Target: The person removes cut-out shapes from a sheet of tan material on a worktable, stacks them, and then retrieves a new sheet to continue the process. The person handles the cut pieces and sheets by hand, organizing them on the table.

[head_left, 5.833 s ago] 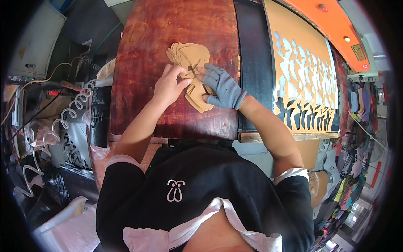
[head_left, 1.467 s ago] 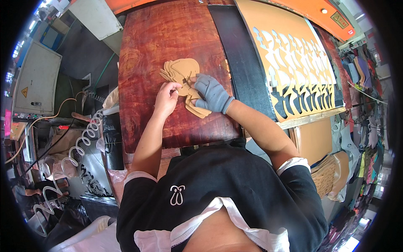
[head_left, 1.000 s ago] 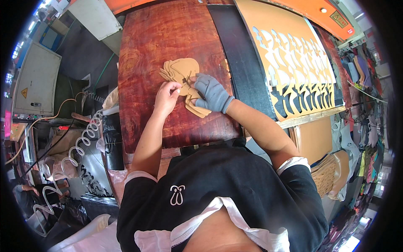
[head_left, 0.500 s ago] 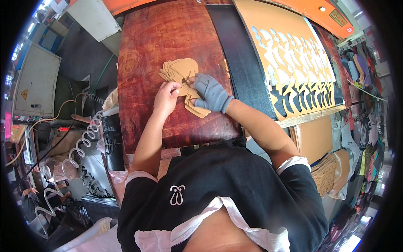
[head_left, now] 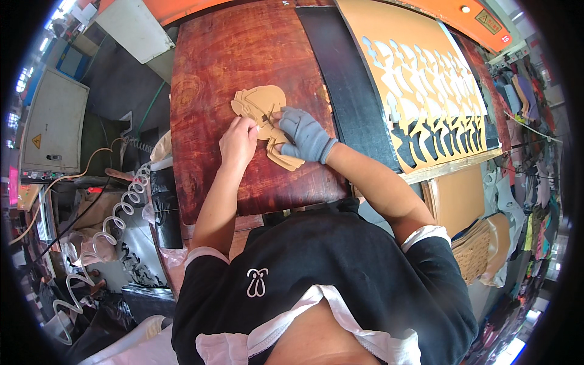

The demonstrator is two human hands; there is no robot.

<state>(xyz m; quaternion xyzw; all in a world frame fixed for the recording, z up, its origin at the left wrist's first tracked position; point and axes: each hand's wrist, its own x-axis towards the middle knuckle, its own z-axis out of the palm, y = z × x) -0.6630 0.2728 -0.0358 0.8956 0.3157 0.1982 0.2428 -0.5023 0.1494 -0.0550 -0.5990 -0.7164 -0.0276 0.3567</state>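
A stack of tan cut-out pieces, flat and curved in outline, lies on a reddish-brown wooden board. Its upper left edges are slightly fanned. My left hand is bare, with thumb and fingers pinched together at the stack's lower left edge. On the other side, my right hand wears a grey glove that leaves some fingertips bare. Its fingers and thumb close around the right side of the stack. The glove and fingers hide part of the pieces.
Right of the board runs a black strip, then a tan sheet full of cut-out openings. An orange machine beam crosses the far side. To the left are a grey electrical cabinet and a coiled white hose.
The fanned pieces at the stack's upper left have drawn closer together. Both hands stay at nearly the same place on the stack.
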